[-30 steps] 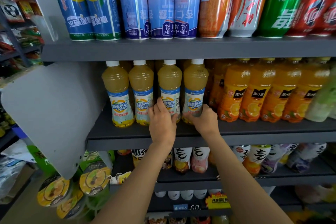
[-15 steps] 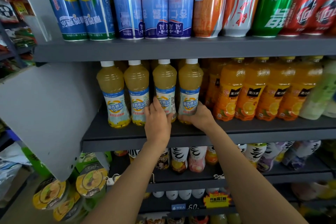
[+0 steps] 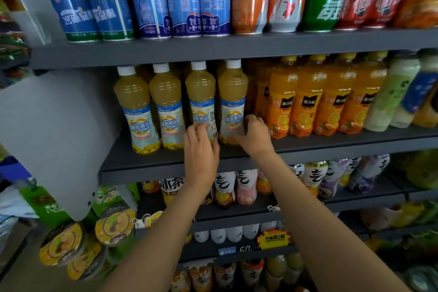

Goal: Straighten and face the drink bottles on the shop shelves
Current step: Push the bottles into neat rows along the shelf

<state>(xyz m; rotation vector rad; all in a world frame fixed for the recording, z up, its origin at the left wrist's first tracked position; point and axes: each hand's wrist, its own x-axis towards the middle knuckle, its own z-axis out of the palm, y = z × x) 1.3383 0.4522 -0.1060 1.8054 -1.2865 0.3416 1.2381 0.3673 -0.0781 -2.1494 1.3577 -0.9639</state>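
Drink bottles of pale yellow juice [image 3: 134, 111] are lined up four across at the left of the middle shelf [image 3: 237, 159], white-capped and upright, with blue and white labels turned forward. Just to their right, a row of orange juice bottles [image 3: 305, 106] is seen, and beyond these some pale green bottles [image 3: 388, 97]. On the shelf above, tall cans [image 3: 182, 0] in blue, orange, silver, green and red are ranged side by side. A grey end panel [image 3: 54, 130] is fixed at the left of the shelving. On the lower shelf, smaller bottles with black brush lettering [image 3: 225, 187] are stood. The third yellow bottle [image 3: 201, 92] is grasped low on its label by the left hand [image 3: 201, 152], fingers curled round its left side. The fourth yellow bottle [image 3: 233, 92] is gripped near its base by the right hand [image 3: 254, 137], fingers wrapped round its right side. Both bottles are kept standing on the shelf.
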